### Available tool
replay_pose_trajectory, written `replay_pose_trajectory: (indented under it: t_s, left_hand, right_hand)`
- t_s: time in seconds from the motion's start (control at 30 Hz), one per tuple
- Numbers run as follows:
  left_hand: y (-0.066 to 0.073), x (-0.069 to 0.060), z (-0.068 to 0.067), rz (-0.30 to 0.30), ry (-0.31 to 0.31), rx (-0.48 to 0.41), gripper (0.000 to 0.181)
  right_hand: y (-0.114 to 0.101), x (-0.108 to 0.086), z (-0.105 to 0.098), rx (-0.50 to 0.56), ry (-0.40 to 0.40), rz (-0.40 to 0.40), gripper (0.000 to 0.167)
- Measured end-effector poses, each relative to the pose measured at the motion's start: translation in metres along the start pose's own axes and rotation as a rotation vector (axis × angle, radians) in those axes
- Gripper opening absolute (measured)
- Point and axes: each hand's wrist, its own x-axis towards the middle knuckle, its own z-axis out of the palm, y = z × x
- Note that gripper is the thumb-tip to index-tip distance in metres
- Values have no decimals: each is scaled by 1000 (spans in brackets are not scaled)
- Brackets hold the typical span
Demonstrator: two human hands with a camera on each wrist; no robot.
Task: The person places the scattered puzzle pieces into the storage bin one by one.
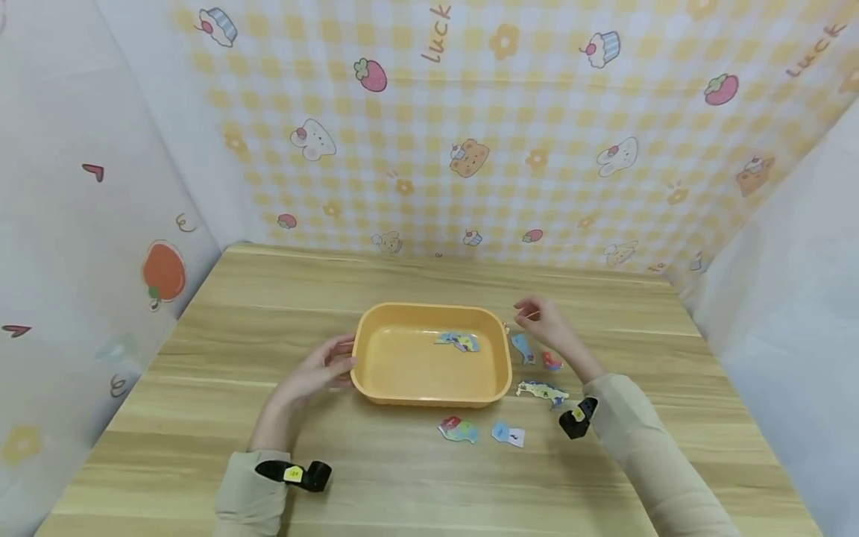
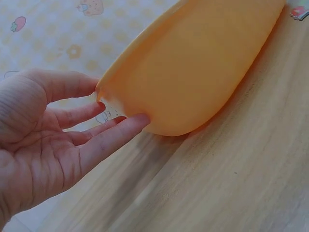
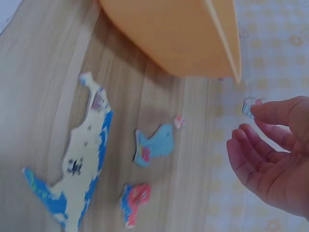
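Observation:
At the left end of a yellow plastic basin (image 1: 429,400) is my left hand (image 1: 318,371), its fingers fairly straight. In the left wrist view, fingertips touch the rim and outer wall of the basin (image 2: 193,63). Past the basin's right end, my right hand (image 1: 546,324) hovers with loosely bent fingers. Nothing shows between its thumb and fingers in the right wrist view. Below it lie a light-blue puzzle piece (image 1: 522,348), a red-and-blue piece (image 1: 552,361) and a long cream-and-blue piece (image 1: 542,391). A colourful piece (image 1: 459,341) lies inside the basin.
In front of the basin lie a green-and-red piece (image 1: 459,429) and a blue-and-white piece (image 1: 508,434). One tiny piece (image 3: 178,121) sits beside the light-blue one. The wooden table (image 1: 376,485) meets a checked cloth backdrop (image 1: 416,112) behind.

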Motion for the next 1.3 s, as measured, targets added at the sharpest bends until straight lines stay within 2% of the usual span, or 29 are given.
replay_pose_trajectory:
  t_s: [0.23, 0.53, 0.63, 0.8, 1.1, 1.3]
  left_hand:
    - [0, -4, 3, -12, 6, 6, 56]
    - [-2, -5, 8, -17, 40, -4, 55]
    - [-1, -5, 8, -20, 51, -7, 54]
    - [2, -5, 8, -17, 58, 8, 53]
    - [4, -4, 7, -17, 62, 16, 54]
    - [2, -5, 8, -17, 76, 10, 54]
  right_hand:
    - [22, -7, 3, -45, -61, 189, 29]
    - [33, -6, 14, -106, -105, 333, 37]
    - [32, -5, 18, -137, -102, 332, 37]
    - [27, -2, 23, -100, -105, 299, 34]
    - [29, 2, 26, -29, -98, 312, 30]
    - [31, 4, 25, -59, -108, 345, 30]
